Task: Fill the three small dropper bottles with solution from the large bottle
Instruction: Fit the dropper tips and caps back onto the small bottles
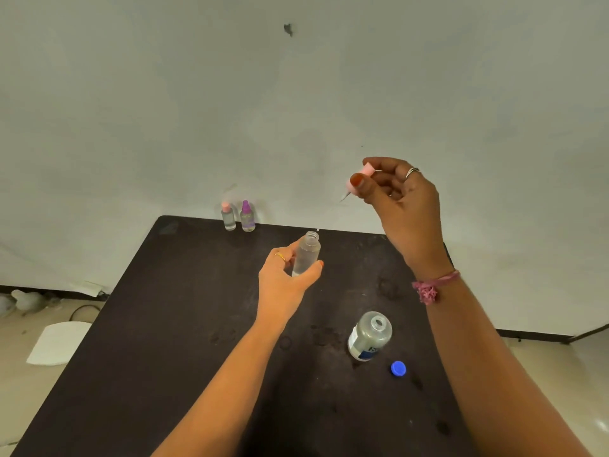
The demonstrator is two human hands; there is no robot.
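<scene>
large bottle stands uncapped on the dark table, its blue cap just beside it at the near right. farther on, the left hand grips an open small bottle upright above the table. the right hand is raised higher — fingers pinching a pink dropper cap, its tube slanting down-left. at the far edge stand two capped bottles — pink-topped and purple-topped.

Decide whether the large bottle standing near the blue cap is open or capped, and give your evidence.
Open. The large bottle shows a bare round mouth, and the blue cap lies apart on the table.
</scene>
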